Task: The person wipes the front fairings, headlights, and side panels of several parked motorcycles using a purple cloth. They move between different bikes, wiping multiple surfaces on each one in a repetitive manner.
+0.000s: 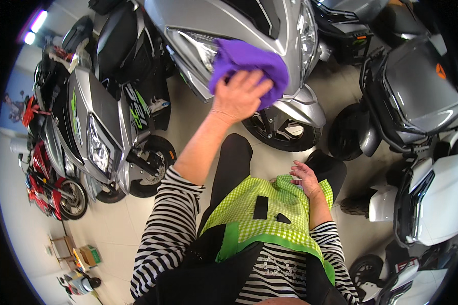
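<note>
My left hand (240,95) presses a bunched purple cloth (249,58) against the front of a silver scooter (188,14). The fingers curl into the folds, and the palm side is hidden. Beside the cloth is the scooter's headlight (202,52), partly covered by it. Below hang the silver front fender (303,109) and the front wheel (290,142). My right hand (305,178) is held above my knee, at the edge of a green checked apron (249,203). Its fingers are apart, with nothing seen in them.
At the left stand another silver scooter (94,137) with green markings and a red motorcycle (56,185). Along the right are a grey scooter (427,81) and a white one (442,198). Cardboard boxes (88,255) sit on the tiled floor (122,229) by the left wall.
</note>
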`<move>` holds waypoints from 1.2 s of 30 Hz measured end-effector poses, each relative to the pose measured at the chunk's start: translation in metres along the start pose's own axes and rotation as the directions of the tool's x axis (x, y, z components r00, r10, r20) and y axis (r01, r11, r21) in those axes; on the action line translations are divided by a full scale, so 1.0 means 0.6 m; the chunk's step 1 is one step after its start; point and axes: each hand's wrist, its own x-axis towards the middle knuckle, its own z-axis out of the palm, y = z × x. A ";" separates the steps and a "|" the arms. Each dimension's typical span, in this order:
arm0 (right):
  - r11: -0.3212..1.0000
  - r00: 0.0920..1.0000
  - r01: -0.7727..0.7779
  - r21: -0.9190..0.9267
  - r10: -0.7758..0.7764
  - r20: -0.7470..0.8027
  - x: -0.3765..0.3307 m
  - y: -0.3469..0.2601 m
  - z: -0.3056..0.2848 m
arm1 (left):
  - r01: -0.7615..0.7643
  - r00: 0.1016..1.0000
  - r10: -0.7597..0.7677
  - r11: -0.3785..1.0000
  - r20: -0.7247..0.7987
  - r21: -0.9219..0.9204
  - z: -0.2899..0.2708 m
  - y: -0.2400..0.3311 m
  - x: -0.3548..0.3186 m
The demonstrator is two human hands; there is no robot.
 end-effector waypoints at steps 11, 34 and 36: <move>0.999 0.999 0.011 -0.041 -0.009 0.043 0.020 0.000 -0.002 | 0.398 0.917 -0.399 0.915 0.005 -0.062 0.010 -0.155 0.202; 0.998 0.998 0.057 0.037 -0.058 0.034 0.017 -0.015 -0.010 | -0.235 0.921 0.242 0.970 0.305 -0.060 0.078 -0.020 0.306; 0.996 0.997 0.071 0.054 -0.072 0.026 0.014 -0.020 -0.008 | -0.185 0.918 0.149 0.980 0.366 0.066 0.101 -0.049 0.367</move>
